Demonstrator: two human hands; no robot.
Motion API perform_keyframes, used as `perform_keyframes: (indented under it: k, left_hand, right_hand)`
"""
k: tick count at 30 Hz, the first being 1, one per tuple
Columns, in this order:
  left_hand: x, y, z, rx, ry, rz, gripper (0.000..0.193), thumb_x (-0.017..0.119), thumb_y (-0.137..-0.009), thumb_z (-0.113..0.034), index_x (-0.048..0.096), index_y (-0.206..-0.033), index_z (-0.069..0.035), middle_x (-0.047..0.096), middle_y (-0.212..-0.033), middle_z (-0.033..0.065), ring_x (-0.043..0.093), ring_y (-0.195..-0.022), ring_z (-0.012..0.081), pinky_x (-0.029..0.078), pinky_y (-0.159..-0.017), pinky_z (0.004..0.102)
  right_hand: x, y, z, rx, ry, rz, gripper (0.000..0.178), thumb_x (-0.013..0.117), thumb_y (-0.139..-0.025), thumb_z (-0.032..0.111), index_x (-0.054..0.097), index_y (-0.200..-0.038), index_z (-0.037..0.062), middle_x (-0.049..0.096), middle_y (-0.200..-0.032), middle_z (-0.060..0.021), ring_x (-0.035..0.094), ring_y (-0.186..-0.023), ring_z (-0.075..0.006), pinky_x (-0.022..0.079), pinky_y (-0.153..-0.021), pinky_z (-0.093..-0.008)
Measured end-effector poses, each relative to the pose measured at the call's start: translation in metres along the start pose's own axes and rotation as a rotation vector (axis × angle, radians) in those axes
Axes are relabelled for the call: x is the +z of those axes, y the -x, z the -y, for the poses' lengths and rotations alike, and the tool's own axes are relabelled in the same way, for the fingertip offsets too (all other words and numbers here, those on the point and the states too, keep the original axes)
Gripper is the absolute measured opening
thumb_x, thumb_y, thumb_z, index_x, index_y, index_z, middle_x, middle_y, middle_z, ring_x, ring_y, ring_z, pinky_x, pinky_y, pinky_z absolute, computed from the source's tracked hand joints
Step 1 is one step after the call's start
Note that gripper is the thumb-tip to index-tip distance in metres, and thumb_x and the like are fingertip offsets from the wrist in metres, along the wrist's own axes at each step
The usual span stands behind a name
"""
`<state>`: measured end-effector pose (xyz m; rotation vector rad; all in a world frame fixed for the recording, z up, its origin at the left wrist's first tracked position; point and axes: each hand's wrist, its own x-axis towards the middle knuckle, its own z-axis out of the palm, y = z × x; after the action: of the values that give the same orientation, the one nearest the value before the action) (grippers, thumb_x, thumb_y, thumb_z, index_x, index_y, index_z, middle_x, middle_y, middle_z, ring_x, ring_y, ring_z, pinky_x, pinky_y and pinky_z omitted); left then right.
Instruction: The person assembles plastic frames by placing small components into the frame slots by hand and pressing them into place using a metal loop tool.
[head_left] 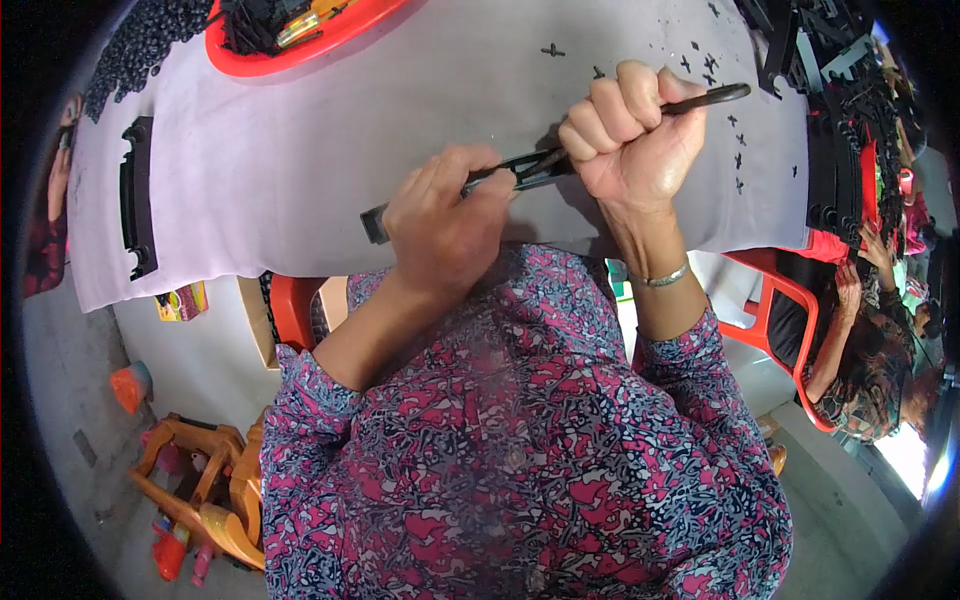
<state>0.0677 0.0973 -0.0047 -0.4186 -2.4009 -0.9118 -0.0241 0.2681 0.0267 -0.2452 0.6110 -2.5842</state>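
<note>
My left hand (445, 215) is closed around a long, narrow black plastic piece (374, 224), one end of which sticks out on the left. Wrapped in my right hand (632, 140) is a dark hand tool (722, 96). Its rounded handle end shows past the thumb, and its other end reaches the black piece between my hands. Fingers hide the middle of the tool, so I cannot tell its exact kind. Several small black cross-shaped bits (738, 160) lie on the pale tablecloth (300, 150) to the right of my right hand.
A red basin (235, 62) with black parts stands at the far left, beside a heap of small black pieces (140, 50). A notched black strip (138, 198) lies at the left. Black parts (835, 170) are piled on the right, near another person's hands (850, 285) and a red chair (770, 320).
</note>
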Motion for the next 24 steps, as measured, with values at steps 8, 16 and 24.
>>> perform_keyframes:
  k: [8, 16, 24]
  left_hand:
    - [-0.0008, -0.0028, -0.0019, -0.014, -0.057, 0.006, 0.017, 0.076, -0.07, -0.01, 0.068, -0.085, -0.008, 0.063, -0.092, 0.0054, 0.063, -0.075, 0.0241, 0.051, -0.064, 0.0348]
    - [0.0011, -0.0002, 0.0012, 0.011, -0.02, -0.025, 0.018, 0.077, -0.07, -0.009, 0.068, -0.086, -0.009, 0.064, -0.091, 0.0068, 0.063, -0.073, 0.0241, 0.05, -0.062, 0.0346]
    - [0.0002, -0.003, 0.0001, 0.02, -0.031, 0.003, 0.018, 0.077, -0.071, -0.009, 0.068, -0.086, -0.01, 0.064, -0.09, 0.0068, 0.063, -0.073, 0.0246, 0.05, -0.062, 0.0337]
  right_hand:
    - [0.0017, -0.0039, -0.0028, 0.024, 0.068, -0.076, 0.044, 0.036, -0.091, 0.044, 0.026, -0.057, 0.017, 0.018, -0.049, 0.0053, 0.013, -0.045, -0.0102, 0.01, -0.042, -0.0296]
    - [0.0063, 0.0, -0.0023, -0.004, 0.086, -0.166, 0.043, 0.033, -0.091, 0.044, 0.024, -0.057, 0.0172, 0.018, -0.05, 0.005, 0.013, -0.045, -0.0104, 0.01, -0.043, -0.0298]
    - [0.0014, 0.0018, 0.0009, -0.042, 0.045, -0.181, 0.044, 0.033, -0.091, 0.045, 0.024, -0.058, 0.0168, 0.019, -0.051, 0.0046, 0.013, -0.046, -0.0106, 0.011, -0.043, -0.0296]
